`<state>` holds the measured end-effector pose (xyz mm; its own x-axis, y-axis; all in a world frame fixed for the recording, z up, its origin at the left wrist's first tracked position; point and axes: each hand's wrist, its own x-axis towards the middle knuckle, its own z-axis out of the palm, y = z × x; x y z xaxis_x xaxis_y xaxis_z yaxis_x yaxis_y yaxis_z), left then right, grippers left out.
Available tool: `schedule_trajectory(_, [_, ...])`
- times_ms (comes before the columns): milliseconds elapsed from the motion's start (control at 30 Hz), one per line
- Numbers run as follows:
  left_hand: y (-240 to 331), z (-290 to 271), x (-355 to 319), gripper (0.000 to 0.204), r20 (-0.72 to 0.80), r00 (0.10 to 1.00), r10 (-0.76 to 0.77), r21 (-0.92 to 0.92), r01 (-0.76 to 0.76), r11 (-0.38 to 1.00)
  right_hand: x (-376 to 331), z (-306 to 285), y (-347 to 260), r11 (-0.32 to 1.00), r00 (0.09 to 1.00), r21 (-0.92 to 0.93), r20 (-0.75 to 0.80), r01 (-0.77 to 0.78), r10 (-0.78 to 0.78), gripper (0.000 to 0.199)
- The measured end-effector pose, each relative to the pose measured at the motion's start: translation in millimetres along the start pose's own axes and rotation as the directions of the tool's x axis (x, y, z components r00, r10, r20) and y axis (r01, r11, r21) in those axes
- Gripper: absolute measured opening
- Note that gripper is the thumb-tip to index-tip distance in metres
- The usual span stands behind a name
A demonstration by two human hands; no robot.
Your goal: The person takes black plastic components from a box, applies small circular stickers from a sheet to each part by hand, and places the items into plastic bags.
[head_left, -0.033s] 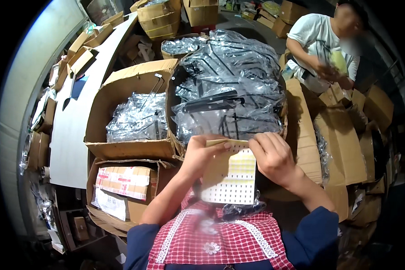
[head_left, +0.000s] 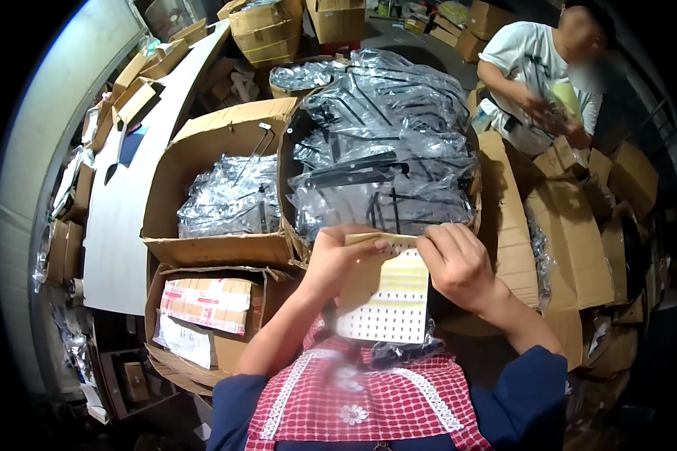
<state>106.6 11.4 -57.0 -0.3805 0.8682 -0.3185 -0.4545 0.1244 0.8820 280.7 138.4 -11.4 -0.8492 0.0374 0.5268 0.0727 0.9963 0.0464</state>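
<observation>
A sheet of small stickers [head_left: 384, 312], white with rows of tiny dark marks and yellowish bands, hangs in front of my chest. My left hand [head_left: 337, 259] is closed on its upper left edge, thumb lying across the top. At the upper right corner, the fingers of my right hand [head_left: 456, 263] are bent and pinched against the sheet; whether a single sticker is between them is hidden. Just beyond my hands lies a heap of clear plastic bags [head_left: 384, 143] with black bent rods in them. A dark plastic-wrapped bundle [head_left: 406, 349] sits below the sheet, by my apron.
Left of the heap, an open carton [head_left: 203, 248] holds more bagged parts. A smaller carton with a taped box [head_left: 207, 301] stands nearer me. A long pale table [head_left: 116, 248] runs along the left. Across on the right, a person [head_left: 534, 83] handles a bag beside open cartons [head_left: 568, 240].
My hands and the sticker sheet stay almost in place. The person at the right has shifted their hands and the bag slightly.
</observation>
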Motion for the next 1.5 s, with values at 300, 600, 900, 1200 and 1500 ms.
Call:
schedule_trajectory(300, [-1.1, -4.2, 2.2, 0.031, 0.011, 1.000, -0.028, -0.058, 0.029, 0.998, 14.7, -14.5, 21.8, 0.943, 0.997, 0.333, -0.069, -0.011, 0.036, 0.013])
schedule_trajectory(600, [4.0, 1.0, 3.0, 0.032, -0.001, 0.999, -0.043, -0.030, 0.043, 0.999, 80.1, 12.5, 71.4, 0.409, 0.814, 0.711, 0.428, -0.572, 0.393, 0.011])
schedule_trajectory(900, [1.3, 0.5, 4.3, 0.034, 0.024, 0.999, -0.029, -0.098, 0.031, 0.995, 88.8, 7.8, 72.1, 0.520, 0.809, 0.620, 0.425, -0.587, 0.406, 0.016])
schedule_trajectory(1200, [-4.8, -0.9, 8.3, 0.038, 0.014, 0.999, -0.034, -0.122, 0.035, 0.992, 91.8, 11.0, 71.6, 0.597, 0.819, 0.560, 0.395, -0.574, 0.417, 0.016])
schedule_trajectory(1500, [-3.7, -0.2, 2.4, 0.039, -0.006, 1.000, 0.013, -0.144, -0.013, 0.989, 94.5, -15.8, 76.2, 0.743, 0.790, 0.268, 0.232, -0.613, 0.568, 0.035])
